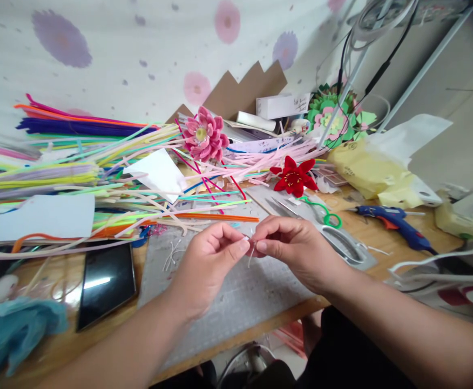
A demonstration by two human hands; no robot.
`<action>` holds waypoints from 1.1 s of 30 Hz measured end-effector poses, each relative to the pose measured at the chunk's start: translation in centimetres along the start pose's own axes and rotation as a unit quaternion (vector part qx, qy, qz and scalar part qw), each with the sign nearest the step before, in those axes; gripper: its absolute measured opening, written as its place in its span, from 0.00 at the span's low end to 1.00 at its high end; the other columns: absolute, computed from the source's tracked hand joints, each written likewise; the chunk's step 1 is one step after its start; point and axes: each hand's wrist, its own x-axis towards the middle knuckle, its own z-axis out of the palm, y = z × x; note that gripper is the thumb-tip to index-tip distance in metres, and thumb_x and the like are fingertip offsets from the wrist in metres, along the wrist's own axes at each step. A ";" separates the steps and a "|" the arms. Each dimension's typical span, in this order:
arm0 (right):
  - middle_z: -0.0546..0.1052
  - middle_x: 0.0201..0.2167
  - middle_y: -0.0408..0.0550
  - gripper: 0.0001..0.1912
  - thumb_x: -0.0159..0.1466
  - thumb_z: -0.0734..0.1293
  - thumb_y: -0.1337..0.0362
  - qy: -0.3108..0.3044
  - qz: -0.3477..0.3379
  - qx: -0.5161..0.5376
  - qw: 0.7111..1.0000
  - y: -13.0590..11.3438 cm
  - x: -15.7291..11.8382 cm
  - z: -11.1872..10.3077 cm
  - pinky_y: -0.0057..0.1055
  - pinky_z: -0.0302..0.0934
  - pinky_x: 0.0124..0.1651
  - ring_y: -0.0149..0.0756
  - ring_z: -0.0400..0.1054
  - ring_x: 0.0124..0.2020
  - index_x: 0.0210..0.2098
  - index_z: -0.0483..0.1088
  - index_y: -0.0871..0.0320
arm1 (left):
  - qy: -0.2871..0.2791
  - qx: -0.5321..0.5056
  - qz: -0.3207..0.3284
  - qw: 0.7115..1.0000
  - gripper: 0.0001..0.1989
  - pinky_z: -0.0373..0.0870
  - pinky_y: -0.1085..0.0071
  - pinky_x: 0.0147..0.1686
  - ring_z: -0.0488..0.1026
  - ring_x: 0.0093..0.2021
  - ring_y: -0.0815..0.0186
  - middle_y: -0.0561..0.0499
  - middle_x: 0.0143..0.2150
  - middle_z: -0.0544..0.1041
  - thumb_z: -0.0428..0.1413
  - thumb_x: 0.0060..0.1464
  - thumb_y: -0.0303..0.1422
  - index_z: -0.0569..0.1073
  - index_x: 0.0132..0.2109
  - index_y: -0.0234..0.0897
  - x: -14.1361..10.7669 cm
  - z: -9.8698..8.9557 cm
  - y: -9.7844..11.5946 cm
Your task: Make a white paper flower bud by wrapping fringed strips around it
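Note:
My left hand (210, 265) and my right hand (297, 248) meet over the grey cutting mat (220, 324), thumbs and forefingers pinched together. Between the fingertips is a thin white strand (251, 255), its loose end hanging down; both pinches close on it or on a small pale piece there, partly hidden. On the mat left of my hands lie thin white strands (173, 256). Beyond my right hand are scissors (344, 244) with grey handles and a green-handled tool (329, 216). A red flower (294, 176) sits behind them.
Bundles of coloured fuzzy stems (58, 175) cover the left and back. A black phone (107, 283) and blue cloth (18, 335) lie at left. On the right are a blue glue gun (400, 219) and yellow packet (372, 170). A pink flower (205, 134) stands behind.

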 end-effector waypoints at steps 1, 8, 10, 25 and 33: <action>0.75 0.24 0.40 0.04 0.53 0.74 0.66 0.005 0.000 0.009 1.000 0.1 0.0 0.1 0.28 0.64 0.35 0.28 0.69 0.28 0.28 0.76 0.58 | 0.001 -0.010 -0.003 1.000 0.05 0.66 0.72 0.33 0.72 0.29 0.69 0.54 0.26 0.75 0.62 0.48 0.30 0.73 0.29 0.37 0.0 0.1 0.0; 0.76 0.25 0.41 0.03 0.53 0.74 0.69 0.024 -0.005 0.024 0.999 0.4 -0.3 0.6 0.25 0.64 0.33 0.26 0.68 0.28 0.27 0.76 0.58 | 0.031 0.005 -0.002 0.999 0.07 0.64 0.75 0.30 0.70 0.28 0.71 0.57 0.24 0.73 0.63 0.45 0.29 0.71 0.27 0.36 -0.1 0.3 -0.1; 0.76 0.25 0.40 0.02 0.54 0.73 0.69 0.028 -0.005 0.033 0.999 0.6 -0.3 0.7 0.25 0.63 0.34 0.26 0.68 0.28 0.27 0.76 0.58 | 0.031 0.008 0.000 0.999 0.07 0.65 0.74 0.32 0.70 0.29 0.71 0.56 0.25 0.73 0.63 0.46 0.28 0.71 0.27 0.37 -0.1 0.2 -0.2; 0.73 0.26 0.41 0.08 0.52 0.74 0.63 0.043 -0.010 -0.063 0.997 0.3 -0.4 1.1 0.29 0.63 0.34 0.29 0.66 0.28 0.27 0.71 0.58 | 0.063 0.132 0.075 0.986 0.07 0.66 0.72 0.31 0.71 0.30 0.68 0.54 0.28 0.75 0.61 0.47 0.28 0.69 0.26 0.37 0.0 0.1 -0.1; 0.72 0.25 0.43 0.04 0.58 0.67 0.66 0.052 -0.063 -0.214 0.973 0.0 -0.5 0.8 0.27 0.62 0.30 0.30 0.67 0.27 0.27 0.69 0.58 | 0.052 0.186 0.128 0.973 0.06 0.68 0.71 0.34 0.74 0.34 0.66 0.53 0.31 0.76 0.60 0.48 0.26 0.70 0.27 0.38 -0.2 0.0 -0.2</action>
